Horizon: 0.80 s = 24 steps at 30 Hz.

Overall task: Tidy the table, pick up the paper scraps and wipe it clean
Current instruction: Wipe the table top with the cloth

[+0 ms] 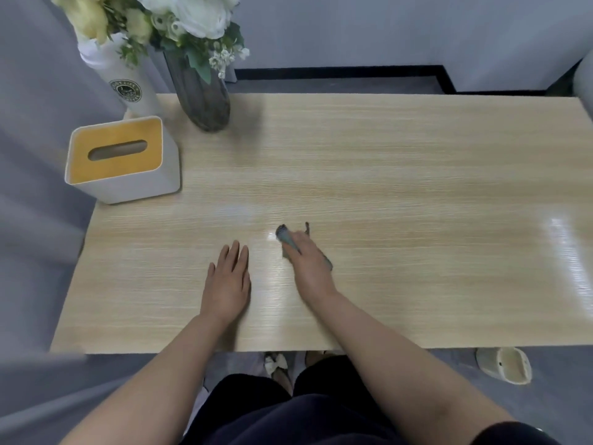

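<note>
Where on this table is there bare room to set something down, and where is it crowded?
Bare: the table's whole right half, and the middle strip beyond the hands. Crowded: far left corner, with tissue box, vase and white tube. Near edge: left hand flat, right hand on cloth.
</note>
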{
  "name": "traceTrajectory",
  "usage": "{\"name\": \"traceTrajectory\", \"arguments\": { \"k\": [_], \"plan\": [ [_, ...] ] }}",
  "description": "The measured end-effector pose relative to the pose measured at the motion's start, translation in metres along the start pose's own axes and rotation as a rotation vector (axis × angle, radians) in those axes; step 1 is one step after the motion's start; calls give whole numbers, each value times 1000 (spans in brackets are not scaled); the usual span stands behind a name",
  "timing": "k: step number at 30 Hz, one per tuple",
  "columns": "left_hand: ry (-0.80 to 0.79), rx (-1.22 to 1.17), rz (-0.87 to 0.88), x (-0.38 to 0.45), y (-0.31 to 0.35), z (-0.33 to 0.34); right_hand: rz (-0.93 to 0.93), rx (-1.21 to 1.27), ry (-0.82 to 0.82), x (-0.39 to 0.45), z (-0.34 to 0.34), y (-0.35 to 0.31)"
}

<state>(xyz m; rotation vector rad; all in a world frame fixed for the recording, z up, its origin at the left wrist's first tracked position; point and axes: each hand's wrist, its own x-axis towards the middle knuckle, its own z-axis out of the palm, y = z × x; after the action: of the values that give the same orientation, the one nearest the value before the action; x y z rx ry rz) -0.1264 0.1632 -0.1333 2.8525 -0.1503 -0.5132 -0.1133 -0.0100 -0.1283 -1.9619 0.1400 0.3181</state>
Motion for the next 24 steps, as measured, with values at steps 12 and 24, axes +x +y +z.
{"name": "traceTrajectory", "arguments": {
  "k": [12, 24],
  "plan": [
    [11, -28, 43, -24, -10, 5, 27, -296, 219, -22, -88, 42],
    [-15, -9, 67, -32, -17, 8, -142, -691, 81, -57, 23, 2]
  ]
}}
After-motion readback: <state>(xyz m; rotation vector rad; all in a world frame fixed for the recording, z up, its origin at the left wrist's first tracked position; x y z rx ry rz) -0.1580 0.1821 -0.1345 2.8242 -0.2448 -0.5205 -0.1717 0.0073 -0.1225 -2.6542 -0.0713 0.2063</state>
